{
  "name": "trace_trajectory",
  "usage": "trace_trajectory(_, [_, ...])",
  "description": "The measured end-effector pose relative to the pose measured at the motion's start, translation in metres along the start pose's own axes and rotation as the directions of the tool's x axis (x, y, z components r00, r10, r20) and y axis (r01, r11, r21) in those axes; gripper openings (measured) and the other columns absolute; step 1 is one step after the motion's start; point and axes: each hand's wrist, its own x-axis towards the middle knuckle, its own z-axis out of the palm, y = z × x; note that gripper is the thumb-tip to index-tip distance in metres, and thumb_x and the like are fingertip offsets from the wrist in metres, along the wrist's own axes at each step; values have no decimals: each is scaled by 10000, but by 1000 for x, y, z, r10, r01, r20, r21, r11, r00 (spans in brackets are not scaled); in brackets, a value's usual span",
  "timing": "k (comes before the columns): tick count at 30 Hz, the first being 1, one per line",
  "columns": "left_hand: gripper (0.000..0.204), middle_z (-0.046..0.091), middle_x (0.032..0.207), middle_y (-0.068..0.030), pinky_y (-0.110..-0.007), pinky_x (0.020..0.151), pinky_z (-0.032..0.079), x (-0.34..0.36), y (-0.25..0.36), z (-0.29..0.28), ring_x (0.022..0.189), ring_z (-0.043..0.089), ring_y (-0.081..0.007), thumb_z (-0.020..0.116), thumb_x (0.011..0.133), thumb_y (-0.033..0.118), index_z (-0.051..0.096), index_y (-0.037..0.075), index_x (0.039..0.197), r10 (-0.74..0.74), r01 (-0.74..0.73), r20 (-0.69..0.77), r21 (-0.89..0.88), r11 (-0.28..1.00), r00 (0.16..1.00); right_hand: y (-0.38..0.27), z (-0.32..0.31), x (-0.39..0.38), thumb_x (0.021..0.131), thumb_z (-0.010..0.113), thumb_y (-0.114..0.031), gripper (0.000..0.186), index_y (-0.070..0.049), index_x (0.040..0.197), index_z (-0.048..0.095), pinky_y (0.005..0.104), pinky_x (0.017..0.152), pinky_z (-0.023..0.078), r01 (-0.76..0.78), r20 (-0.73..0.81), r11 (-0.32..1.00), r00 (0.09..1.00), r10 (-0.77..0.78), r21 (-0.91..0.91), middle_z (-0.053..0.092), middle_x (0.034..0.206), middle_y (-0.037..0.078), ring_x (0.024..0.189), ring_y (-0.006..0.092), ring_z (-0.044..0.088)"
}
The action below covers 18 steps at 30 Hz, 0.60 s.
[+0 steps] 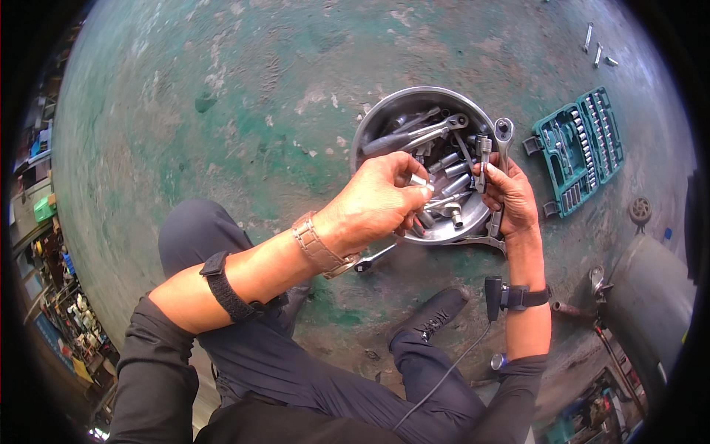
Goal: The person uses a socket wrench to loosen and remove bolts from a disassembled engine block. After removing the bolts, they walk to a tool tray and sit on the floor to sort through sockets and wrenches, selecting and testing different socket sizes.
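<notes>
Over the near left rim of a round steel bowl (pixel 400 95), my left hand (pixel 377 196) pinches a small shiny socket (pixel 420 181) between thumb and fingers. At the bowl's right side, my right hand (pixel 512 194) is closed around a ratchet wrench (pixel 504 133), its round head pointing away from me. The same hand also holds a short jointed metal piece (pixel 484 150), possibly a socket with an adapter. Inside the bowl lie loose sockets (pixel 456 169) and another ratchet (pixel 452 123). A bare-metal wrench (pixel 484 240) lies against the bowl's near right side.
An opened green socket case (pixel 578 152) lies to the right, with several sockets in its slots. Loose bolts (pixel 597 55) are on the floor at the far right. A grey cylindrical tank (pixel 647 296) stands at the right. A wrench (pixel 375 257) lies near my feet.
</notes>
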Motion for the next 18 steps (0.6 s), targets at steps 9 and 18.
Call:
trace_trajectory(9, [182, 589, 746, -36, -234, 490, 478, 0, 3, 0, 584, 609, -103, 580, 875, 92, 521, -9, 1014, -27, 27, 17, -15, 1000, 1000, 7, 10, -4, 878, 647, -118, 172, -71, 1030, 582, 163, 423, 324, 23, -3, 998, 1000, -24, -66, 676, 853, 62, 476, 18, 392])
trace_trajectory(18, [166, 611, 769, -108, -275, 544, 536, 1, 5, 1, 648, 656, -173, 560, 876, 62, 507, -46, 991, -40, 39, -31, -32, 999, 999, 3, 16, -6, 894, 632, -127, 154, -72, 1031, 587, 165, 446, 336, 40, 55, 998, 998, -38, -46, 675, 848, 65, 490, 25, 400])
